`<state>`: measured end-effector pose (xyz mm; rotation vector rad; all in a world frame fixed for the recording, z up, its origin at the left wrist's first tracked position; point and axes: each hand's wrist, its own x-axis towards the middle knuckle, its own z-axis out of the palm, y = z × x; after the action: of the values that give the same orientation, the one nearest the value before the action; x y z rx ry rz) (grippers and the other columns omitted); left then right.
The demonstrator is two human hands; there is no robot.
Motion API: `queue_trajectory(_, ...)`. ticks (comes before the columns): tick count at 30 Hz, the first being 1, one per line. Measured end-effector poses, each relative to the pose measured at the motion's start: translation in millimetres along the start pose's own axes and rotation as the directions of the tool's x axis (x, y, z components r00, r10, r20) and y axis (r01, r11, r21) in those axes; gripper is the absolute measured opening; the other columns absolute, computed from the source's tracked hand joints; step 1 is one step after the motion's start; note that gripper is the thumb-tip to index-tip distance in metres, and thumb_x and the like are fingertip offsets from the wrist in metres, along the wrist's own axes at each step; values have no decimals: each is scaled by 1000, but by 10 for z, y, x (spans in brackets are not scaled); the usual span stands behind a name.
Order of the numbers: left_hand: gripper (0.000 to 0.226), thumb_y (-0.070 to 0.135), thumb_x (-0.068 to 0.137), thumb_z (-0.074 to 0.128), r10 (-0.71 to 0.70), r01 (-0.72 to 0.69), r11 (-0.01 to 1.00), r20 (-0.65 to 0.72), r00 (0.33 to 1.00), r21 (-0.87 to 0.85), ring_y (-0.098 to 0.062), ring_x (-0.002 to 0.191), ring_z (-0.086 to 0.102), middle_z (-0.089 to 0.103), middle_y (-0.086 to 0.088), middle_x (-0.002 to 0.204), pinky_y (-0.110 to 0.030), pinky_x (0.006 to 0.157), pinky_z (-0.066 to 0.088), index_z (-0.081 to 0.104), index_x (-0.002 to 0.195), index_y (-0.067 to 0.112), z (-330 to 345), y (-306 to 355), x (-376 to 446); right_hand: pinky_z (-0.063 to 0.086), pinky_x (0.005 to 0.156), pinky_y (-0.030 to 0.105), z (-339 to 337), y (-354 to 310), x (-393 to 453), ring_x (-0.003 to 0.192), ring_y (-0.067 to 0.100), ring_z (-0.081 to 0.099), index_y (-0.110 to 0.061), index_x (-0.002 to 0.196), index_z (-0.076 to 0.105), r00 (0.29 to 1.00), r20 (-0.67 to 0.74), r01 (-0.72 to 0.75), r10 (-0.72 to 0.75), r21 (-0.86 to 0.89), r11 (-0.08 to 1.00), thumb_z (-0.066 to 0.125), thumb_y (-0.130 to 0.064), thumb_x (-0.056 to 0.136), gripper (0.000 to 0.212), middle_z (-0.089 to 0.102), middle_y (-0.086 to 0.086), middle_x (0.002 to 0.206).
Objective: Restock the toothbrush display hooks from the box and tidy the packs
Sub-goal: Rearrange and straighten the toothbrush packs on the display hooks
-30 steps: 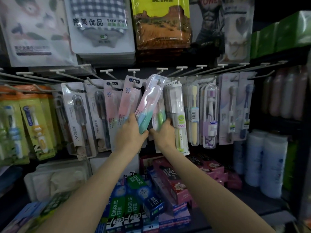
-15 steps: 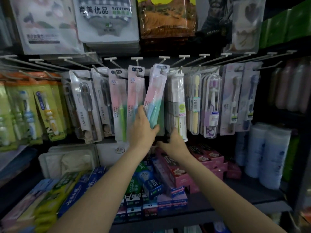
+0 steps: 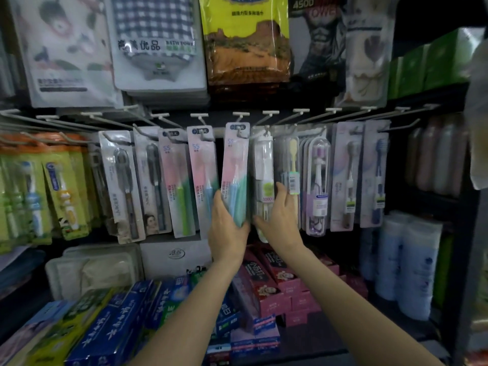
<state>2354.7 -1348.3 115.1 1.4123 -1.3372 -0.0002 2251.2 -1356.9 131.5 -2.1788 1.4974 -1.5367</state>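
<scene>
Both hands are raised to the row of display hooks (image 3: pixel 269 116) at the centre of the rack. The left hand (image 3: pixel 227 228) grips the lower end of a pink-and-teal toothbrush pack (image 3: pixel 235 173), fingers wrapped round its bottom edge and thumb up its left side; the pack hangs upright from its hook at about 12 o'clock from that hand. The right hand (image 3: pixel 278 215) sits just beside it at 3 o'clock, fingers straight and slightly spread, touching the front of a white toothbrush pack (image 3: pixel 264 178) on the neighbouring hook. Further pink packs (image 3: pixel 202 175) hang at 9 o'clock from the held pack, grey ones beyond them. Toothpaste boxes (image 3: pixel 274 281) lie on the shelf at 6 o'clock beneath the hands. Towel packs (image 3: pixel 158 43) hang above the hooks at 11 o'clock.
</scene>
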Motion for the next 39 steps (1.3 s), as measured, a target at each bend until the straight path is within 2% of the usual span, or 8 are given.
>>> queue_trajectory(3, 88, 19, 80, 71, 25, -25, 1000, -11, 1000, 10, -24, 124, 46, 37, -5, 145, -36, 90, 45, 15, 147, 13, -18, -42, 24, 31, 95, 25, 0, -24, 39, 128, 28, 34, -6, 147, 7, 999, 33, -10, 10, 5, 1000, 64, -13, 86, 84, 28, 16, 143)
queue_trajectory(10, 94, 18, 84, 67, 88, -89, 991, 10, 996, 98, -20, 133, 33, 23, -4, 152, -32, 94, 41, 0, 149, 13, -93, -45, -4, 38, 92, 30, 72, -21, 59, 123, 30, 39, -6, 147, 3, 999, 21, -29, 29, -9, 1000, 67, -14, 84, 90, 31, 17, 138)
queue_trajectory(19, 102, 25, 81, 71, 12, -18, 995, 54, 998, 102, -21, 128, 41, 21, -3, 152, -32, 85, 46, -6, 148, 22, 6, -113, -290, 39, 91, 28, 45, 58, -128, 122, 29, 41, -6, 148, 6, 999, 1, -45, 45, 14, 999, 63, -2, 84, 85, 25, 14, 146)
queue_trajectory(22, 101, 28, 80, 72, -7, 3, 998, 50, 999, 66, -20, 130, 39, 26, -3, 150, -34, 90, 45, -2, 148, 22, 23, -127, -365, 40, 90, 29, -4, 73, -188, 122, 29, 43, -7, 148, 6, 998, 22, -60, 60, 13, 998, 62, -3, 85, 85, 18, 12, 152)
queue_trajectory(24, 98, 28, 81, 71, -28, 25, 998, 51, 998, 50, -20, 128, 41, 30, -3, 148, -36, 93, 45, 1, 148, 20, 38, -138, -395, 44, 85, 31, -15, 86, -231, 121, 29, 45, -8, 148, 2, 994, 60, -88, 87, 8, 996, 61, -6, 87, 85, 12, 11, 155)
queue_trajectory(28, 91, 26, 84, 67, -60, 58, 997, 43, 997, 44, -21, 122, 47, 37, -5, 144, -36, 92, 47, 4, 148, 17, 56, -136, -423, 44, 69, 30, -12, 142, -275, 100, 30, 58, -8, 148, 0, 990, 95, -106, 105, 0, 994, 58, -8, 89, 83, 13, 12, 154)
queue_trajectory(35, 83, 26, 86, 64, -46, 42, 995, 41, 998, 87, -23, 123, 49, 37, -6, 146, -35, 90, 46, 9, 148, 16, 51, -83, -441, 44, 82, 27, -97, 126, -296, 114, 28, 52, -6, 148, 2, 990, 126, -59, 68, -73, 996, 58, -11, 90, 80, 11, 11, 156)
queue_trajectory(39, 80, 22, 88, 62, 6, -8, 994, 15, 1000, 112, -21, 122, 46, 34, -6, 145, -31, 88, 45, 9, 148, 15, -14, -23, -406, 40, 95, 29, -155, 78, -221, 128, 30, 41, -6, 146, 9, 997, 71, 26, -23, -48, 998, 59, -7, 89, 77, 18, 14, 152)
